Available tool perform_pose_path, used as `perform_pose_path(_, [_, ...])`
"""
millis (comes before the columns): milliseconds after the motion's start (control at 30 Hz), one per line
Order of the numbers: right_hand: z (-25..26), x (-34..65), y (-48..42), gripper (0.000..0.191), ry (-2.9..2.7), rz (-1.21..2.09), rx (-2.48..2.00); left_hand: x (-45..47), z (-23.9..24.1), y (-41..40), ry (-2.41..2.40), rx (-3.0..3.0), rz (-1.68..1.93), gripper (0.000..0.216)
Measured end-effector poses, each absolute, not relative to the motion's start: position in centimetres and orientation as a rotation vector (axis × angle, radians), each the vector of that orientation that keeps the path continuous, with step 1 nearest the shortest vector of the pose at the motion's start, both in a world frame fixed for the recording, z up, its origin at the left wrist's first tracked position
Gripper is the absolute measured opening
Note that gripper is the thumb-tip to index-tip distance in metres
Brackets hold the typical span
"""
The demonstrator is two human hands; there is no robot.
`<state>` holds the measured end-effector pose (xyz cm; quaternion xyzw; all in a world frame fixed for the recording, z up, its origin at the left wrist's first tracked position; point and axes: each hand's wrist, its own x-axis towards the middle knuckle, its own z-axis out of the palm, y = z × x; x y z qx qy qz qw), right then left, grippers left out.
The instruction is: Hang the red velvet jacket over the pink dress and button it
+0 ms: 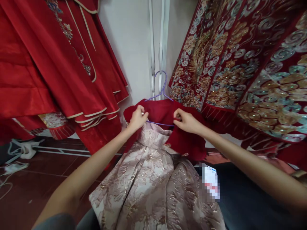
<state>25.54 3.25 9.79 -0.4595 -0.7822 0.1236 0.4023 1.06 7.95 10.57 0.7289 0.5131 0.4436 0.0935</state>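
Note:
A dark red jacket (185, 140) hangs on a purple wire hanger (163, 91) in front of me, its front pulled apart. My left hand (139, 117) pinches the jacket's left edge near the collar. On the other side, my right hand (184, 120) has its fingers closed on the opposite edge. Between the two hands runs the hanger's lower bar. Below it a pale pink and gold brocade dress (148, 179) spreads down toward me, its top partly covered by the jacket.
Red garments with cream piping (79, 80) hang at the left. Red skirts with sequin embroidery (230, 73) hang at the right. White metal poles (152, 41) stand behind the hanger. A black surface (244, 195) lies at lower right, and white cables (14, 167) are on the floor.

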Motion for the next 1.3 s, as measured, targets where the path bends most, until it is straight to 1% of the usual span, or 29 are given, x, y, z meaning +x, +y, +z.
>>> perform_pose_path(100, [8.8, 21.7, 3.2, 0.013, -1.930, 0.626, -0.921, 4.2, 9.4, 7.3, 1.135, 2.173, 1.136, 0.017])
perform_pose_path(167, [8.5, 20.4, 2.8, 0.016, -1.865, 0.808, -0.827, 4.7, 8.4, 6.9, 0.966, 2.126, 1.087, 0.015])
perform_pose_path(233, [8.4, 20.2, 2.4, 0.022, -1.811, 0.954, -0.787, 4.2, 7.5, 6.7, 0.891, 2.100, 1.105, 0.017])
perform_pose_path(300, [8.3, 20.5, 2.0, 0.026, -1.769, 1.032, -0.784, 3.3, 7.0, 6.4, 0.926, 2.113, 1.157, 0.021])
perform_pose_path(367, [8.2, 21.0, 1.9, 0.029, -1.732, 1.026, -0.800, 2.4, 6.9, 5.9, 1.049, 2.175, 1.194, 0.019])
perform_pose_path(433, [8.0, 21.3, 2.0, 0.031, -1.714, 0.989, -0.817, 1.9, 7.1, 5.3, 1.154, 2.297, 1.208, 0.014])
perform_pose_path(567, [7.6, 21.7, 2.6, 0.028, -1.727, 0.882, -0.890, 1.3, 7.7, 4.2, 1.184, 2.449, 1.251, 0.006])
perform_pose_path(767, [7.3, 21.9, 3.2, 0.028, -1.768, 0.887, -0.908, 1.1, 6.6, 4.5, 1.146, 2.147, 1.269, 0.015])
perform_pose_path(900, [7.1, 21.6, 3.6, 0.026, -1.769, 0.846, -0.880, 1.3, 6.1, 4.9, 1.064, 2.002, 1.298, 0.017])
perform_pose_path(1100, [7.1, 20.7, 4.1, 0.021, -1.775, 0.766, -0.882, 1.4, 6.6, 5.0, 1.052, 2.009, 1.214, 0.014])
perform_pose_path(1300, [7.0, 20.3, 4.4, 0.017, -1.791, 0.677, -0.866, 1.6, 7.5, 4.9, 1.100, 2.204, 1.136, 0.012])
